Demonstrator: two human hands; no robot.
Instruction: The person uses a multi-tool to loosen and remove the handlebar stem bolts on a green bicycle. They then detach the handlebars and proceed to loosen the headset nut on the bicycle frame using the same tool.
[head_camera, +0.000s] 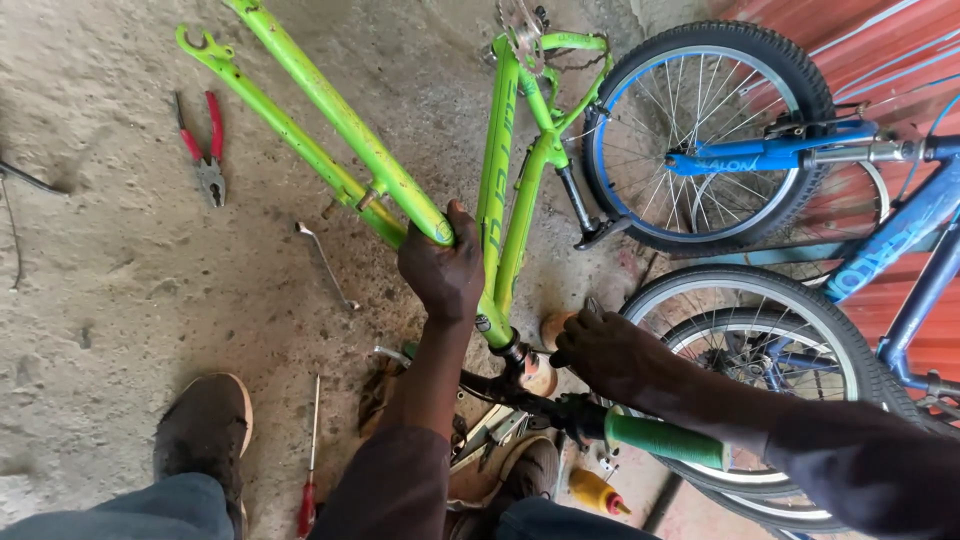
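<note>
A bright green bicycle frame (505, 170) lies upside down on the concrete floor, its front fork (300, 110) pointing up-left. My left hand (442, 268) grips the fork crown where the fork meets the frame. My right hand (605, 350) is closed on something small at the headset just above the black handlebar (530, 400); what it holds is hidden by the fingers. A green handlebar grip (665, 440) sticks out below my right wrist.
Red-handled pliers (205, 150) and a silver spanner (325, 262) lie on the floor to the left. A red-handled screwdriver (310, 470) lies by my shoe (205, 425). A blue bicycle (800, 160) and wheels (760, 350) stand at right. A yellow bottle (592, 493) lies below.
</note>
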